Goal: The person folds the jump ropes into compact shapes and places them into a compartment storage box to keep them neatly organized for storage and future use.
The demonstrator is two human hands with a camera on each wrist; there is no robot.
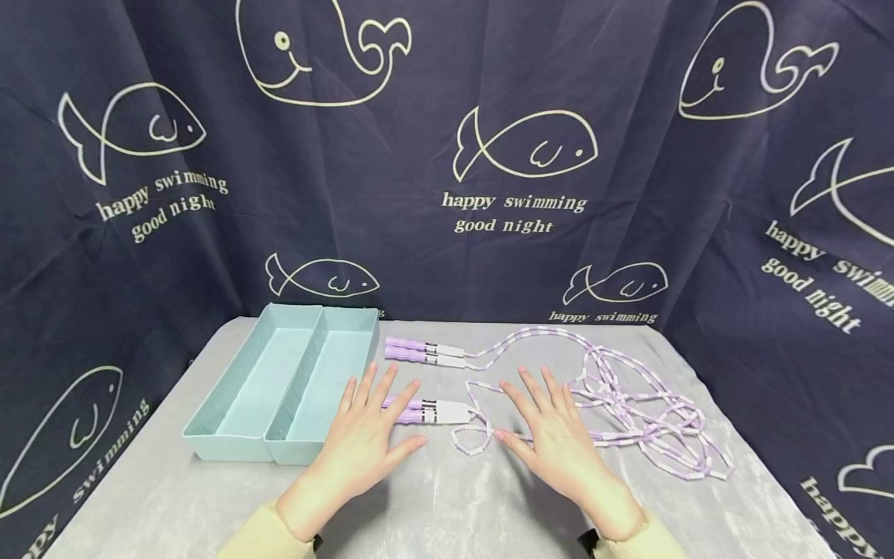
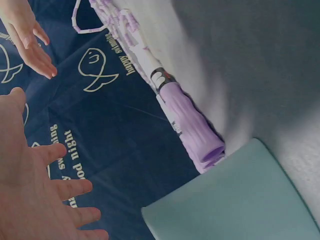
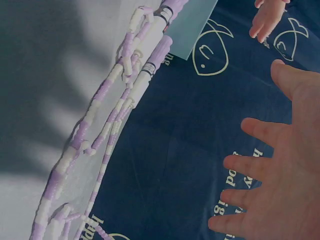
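Ropes [image 1: 618, 396] | left hand [image 1: 363, 435]: empty, fingers spread, near handles [image 1: 447, 412] | right hand [image 1: 562, 439]: empty, fingers spread, near cords [image 3: 94, 107] | cords: crossed, heaped right, on counter [image 1: 433, 512] | bins [image 1: 230, 447]: left of handles | risk, judged: pulling one handle could knot the cords or drag everything along, crossings likely catching

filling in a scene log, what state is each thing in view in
left hand, spread, holding nothing
right hand, spread, holding nothing
blue-green trays, upright, open-topped, side by side
rope handles, lying on their sides
beaded cords, mostly in a loose tangle
dark curtain, hanging, creased
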